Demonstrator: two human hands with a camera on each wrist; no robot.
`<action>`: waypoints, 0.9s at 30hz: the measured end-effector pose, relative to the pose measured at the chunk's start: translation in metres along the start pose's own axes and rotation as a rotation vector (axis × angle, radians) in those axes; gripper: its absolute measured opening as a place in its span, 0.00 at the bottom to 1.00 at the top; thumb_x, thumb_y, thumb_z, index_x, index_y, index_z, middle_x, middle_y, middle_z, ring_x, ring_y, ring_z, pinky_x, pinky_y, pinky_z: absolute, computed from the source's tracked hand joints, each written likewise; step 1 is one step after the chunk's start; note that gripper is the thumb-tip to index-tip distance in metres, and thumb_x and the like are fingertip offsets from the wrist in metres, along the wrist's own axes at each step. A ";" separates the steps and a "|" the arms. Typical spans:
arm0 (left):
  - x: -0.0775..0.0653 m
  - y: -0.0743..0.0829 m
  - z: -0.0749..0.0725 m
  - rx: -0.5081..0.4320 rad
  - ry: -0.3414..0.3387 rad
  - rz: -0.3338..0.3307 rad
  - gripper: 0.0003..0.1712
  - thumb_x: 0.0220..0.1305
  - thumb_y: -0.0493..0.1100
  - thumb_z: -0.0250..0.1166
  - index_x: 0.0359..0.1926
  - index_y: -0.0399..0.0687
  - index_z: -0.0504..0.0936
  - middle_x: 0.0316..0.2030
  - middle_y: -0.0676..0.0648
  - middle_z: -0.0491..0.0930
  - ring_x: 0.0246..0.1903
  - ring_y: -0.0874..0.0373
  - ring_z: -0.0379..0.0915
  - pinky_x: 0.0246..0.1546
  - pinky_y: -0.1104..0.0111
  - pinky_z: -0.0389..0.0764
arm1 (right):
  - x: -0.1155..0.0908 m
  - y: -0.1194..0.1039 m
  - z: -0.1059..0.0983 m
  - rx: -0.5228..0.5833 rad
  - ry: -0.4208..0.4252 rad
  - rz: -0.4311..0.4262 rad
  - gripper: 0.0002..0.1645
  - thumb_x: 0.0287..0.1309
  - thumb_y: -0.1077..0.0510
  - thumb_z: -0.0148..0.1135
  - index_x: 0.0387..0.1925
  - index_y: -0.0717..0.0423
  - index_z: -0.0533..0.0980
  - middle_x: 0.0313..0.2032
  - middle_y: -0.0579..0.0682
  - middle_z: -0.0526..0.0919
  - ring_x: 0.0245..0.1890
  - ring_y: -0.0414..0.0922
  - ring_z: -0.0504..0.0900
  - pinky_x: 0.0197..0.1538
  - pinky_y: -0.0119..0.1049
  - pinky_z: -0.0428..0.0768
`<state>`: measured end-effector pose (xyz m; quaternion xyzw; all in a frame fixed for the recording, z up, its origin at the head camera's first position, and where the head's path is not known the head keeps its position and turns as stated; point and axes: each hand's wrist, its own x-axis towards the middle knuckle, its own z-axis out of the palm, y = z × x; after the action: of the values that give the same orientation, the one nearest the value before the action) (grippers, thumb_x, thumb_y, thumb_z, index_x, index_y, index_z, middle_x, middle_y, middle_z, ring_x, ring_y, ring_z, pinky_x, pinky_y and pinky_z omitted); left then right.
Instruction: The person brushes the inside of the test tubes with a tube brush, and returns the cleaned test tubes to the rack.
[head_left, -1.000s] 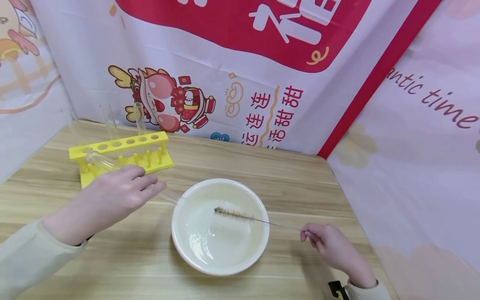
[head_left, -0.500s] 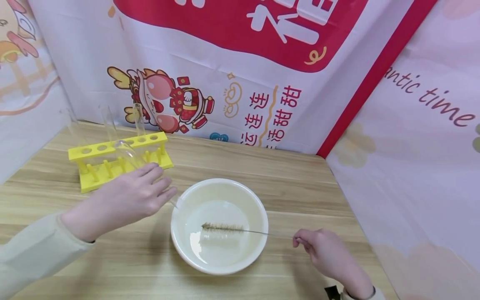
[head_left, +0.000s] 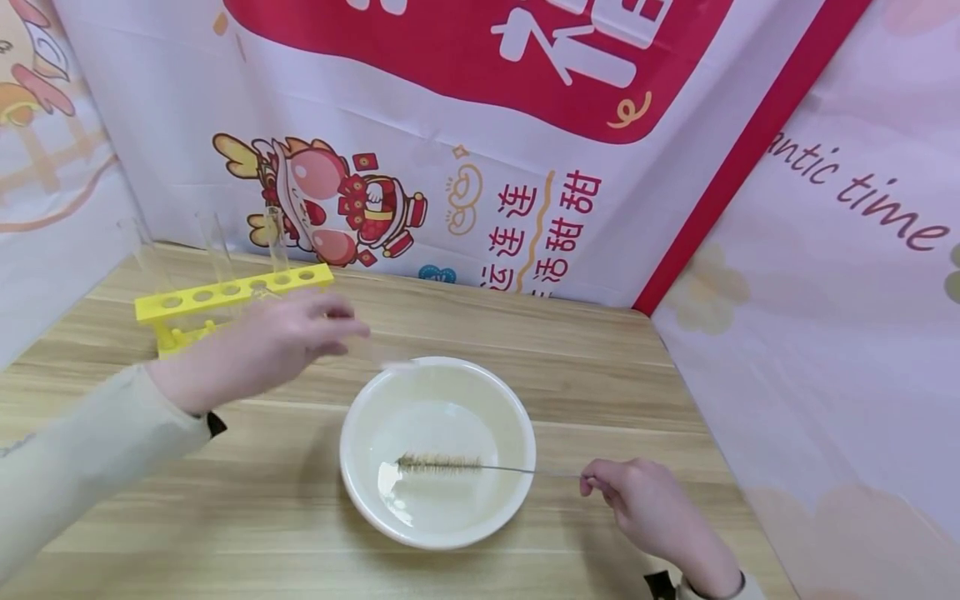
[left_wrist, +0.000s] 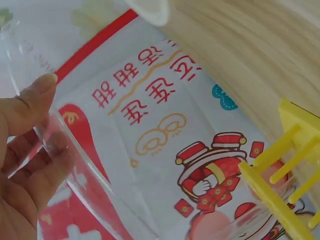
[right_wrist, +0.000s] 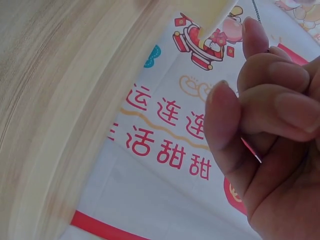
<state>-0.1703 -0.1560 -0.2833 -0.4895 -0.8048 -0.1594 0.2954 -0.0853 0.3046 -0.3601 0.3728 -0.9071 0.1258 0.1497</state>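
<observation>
My left hand (head_left: 273,337) grips a clear glass test tube (left_wrist: 82,172) between thumb and fingers, in front of the yellow test tube rack (head_left: 153,309). In the head view the tube is blurred, one end reaching over the bowl's far-left rim. My right hand (head_left: 648,504) pinches the thin wire handle of a test tube brush (head_left: 441,462) to the right of the bowl. The bristles lie low inside the cream bowl (head_left: 438,540), over a shiny, reflecting surface. Seen from the right wrist, the fingers (right_wrist: 222,117) curl inward around the wire.
Three more test tubes, among them the middle tube (head_left: 213,242), stand tilted in the rack at the back left. Printed cloth (head_left: 480,108) closes off the wooden table (head_left: 585,367) behind, and another sheet (head_left: 840,350) hangs on the right.
My left hand has moved right and, lately, upward with the test tube, in front of the rack. My right hand has shifted slightly left and down, lowering the brush further into the bowl.
</observation>
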 end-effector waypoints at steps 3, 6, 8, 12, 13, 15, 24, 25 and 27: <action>0.011 -0.019 -0.008 -0.050 0.059 -0.137 0.21 0.53 0.46 0.75 0.48 0.44 0.87 0.41 0.45 0.85 0.38 0.51 0.81 0.37 0.63 0.84 | 0.001 -0.001 0.001 0.005 0.006 -0.005 0.22 0.44 0.74 0.65 0.29 0.41 0.79 0.24 0.29 0.78 0.22 0.26 0.72 0.22 0.27 0.72; 0.023 -0.038 -0.022 -0.080 0.061 -0.318 0.25 0.48 0.43 0.79 0.49 0.44 0.87 0.41 0.46 0.87 0.38 0.52 0.83 0.37 0.74 0.80 | 0.001 0.000 0.001 0.010 0.011 -0.008 0.23 0.43 0.75 0.65 0.29 0.41 0.79 0.24 0.29 0.78 0.22 0.27 0.72 0.22 0.27 0.72; 0.031 -0.051 -0.029 -0.122 0.037 -0.460 0.25 0.49 0.42 0.79 0.50 0.44 0.87 0.42 0.45 0.87 0.35 0.54 0.82 0.30 0.78 0.77 | 0.001 0.001 0.002 0.011 0.012 -0.007 0.23 0.43 0.75 0.65 0.29 0.41 0.79 0.23 0.29 0.78 0.21 0.27 0.71 0.21 0.28 0.71; 0.041 -0.079 -0.038 -0.155 -0.040 -0.714 0.23 0.56 0.47 0.76 0.52 0.44 0.86 0.44 0.42 0.86 0.29 0.52 0.78 0.20 0.75 0.73 | -0.001 0.003 0.004 0.012 0.010 0.001 0.23 0.43 0.75 0.65 0.29 0.40 0.79 0.23 0.29 0.77 0.21 0.26 0.70 0.21 0.27 0.70; 0.043 -0.086 -0.038 -0.160 -0.060 -0.762 0.23 0.57 0.48 0.75 0.52 0.43 0.85 0.45 0.41 0.85 0.30 0.51 0.78 0.20 0.74 0.74 | -0.001 0.004 0.004 0.015 0.009 0.002 0.23 0.43 0.75 0.65 0.29 0.41 0.79 0.23 0.29 0.77 0.21 0.26 0.69 0.21 0.27 0.70; 0.045 -0.100 -0.037 -0.144 -0.095 -0.809 0.24 0.58 0.48 0.74 0.53 0.42 0.85 0.46 0.39 0.84 0.34 0.49 0.77 0.25 0.72 0.76 | -0.001 0.004 0.004 0.016 0.007 0.005 0.23 0.43 0.75 0.66 0.29 0.41 0.79 0.23 0.29 0.77 0.21 0.26 0.69 0.21 0.27 0.70; 0.055 -0.145 -0.033 -0.107 -0.184 -0.865 0.19 0.60 0.52 0.73 0.42 0.41 0.84 0.41 0.39 0.85 0.43 0.44 0.76 0.46 0.51 0.73 | 0.001 0.005 0.002 0.035 -0.013 0.024 0.21 0.44 0.74 0.66 0.29 0.42 0.80 0.24 0.30 0.79 0.22 0.26 0.70 0.22 0.27 0.72; 0.056 -0.149 -0.033 -0.105 -0.202 -0.869 0.19 0.59 0.52 0.73 0.40 0.41 0.84 0.40 0.39 0.85 0.44 0.43 0.76 0.48 0.49 0.72 | 0.000 0.005 0.002 0.035 -0.013 0.026 0.21 0.44 0.74 0.66 0.29 0.42 0.80 0.24 0.29 0.79 0.22 0.25 0.70 0.22 0.27 0.72; 0.057 -0.156 -0.032 -0.099 -0.245 -0.877 0.20 0.58 0.54 0.74 0.38 0.42 0.84 0.38 0.40 0.85 0.46 0.43 0.75 0.51 0.45 0.71 | 0.001 0.006 0.002 0.038 -0.016 0.028 0.21 0.45 0.75 0.65 0.29 0.42 0.80 0.24 0.30 0.79 0.21 0.25 0.69 0.22 0.27 0.71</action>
<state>-0.3178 -0.2074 -0.2179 -0.1312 -0.9564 -0.2485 0.0791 -0.0903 0.3078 -0.3625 0.3639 -0.9108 0.1421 0.1335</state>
